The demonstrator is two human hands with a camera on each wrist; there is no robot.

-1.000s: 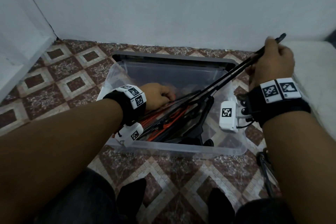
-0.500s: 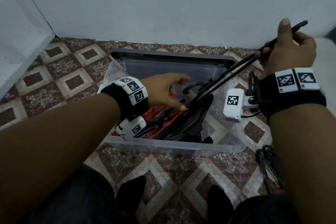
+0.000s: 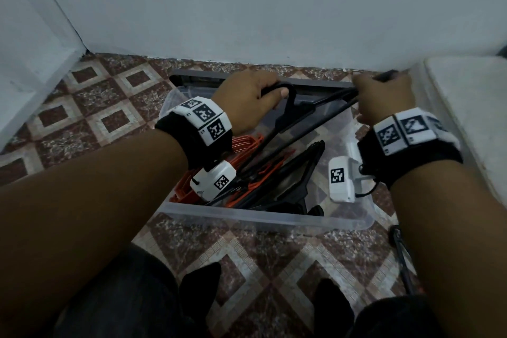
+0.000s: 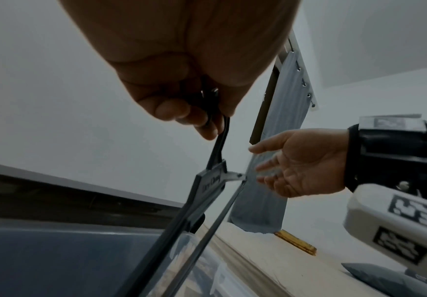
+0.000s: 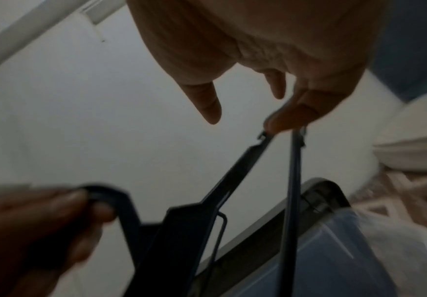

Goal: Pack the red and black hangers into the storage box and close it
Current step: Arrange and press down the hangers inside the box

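Note:
A clear storage box [image 3: 260, 217] stands open on the tiled floor, with red hangers [image 3: 247, 143] and black hangers [image 3: 301, 173] lying inside. Over its far side I hold one black hanger [image 3: 310, 115] with both hands. My left hand [image 3: 247, 99] grips its hook, fingers curled round it [image 4: 202, 112]. My right hand [image 3: 384, 96] pinches the end of its arm [image 5: 283, 118], index finger sticking out. The hanger [image 5: 181, 221] slopes down toward the box. The dark grey lid [image 3: 192, 77] lies behind the box against the wall.
More hangers [image 3: 400, 255] lie on the floor at the right by my right arm. A white cushion [image 3: 466, 104] borders the box on the right, a white ledge [image 3: 27, 63] is at the left, and the wall is close behind. My feet [image 3: 200, 282] are in front of the box.
My left hand rose out of the box, opened, and took hold of the black hanger's hook. My right hand, holding the hanger's end, dropped toward the box's far right corner.

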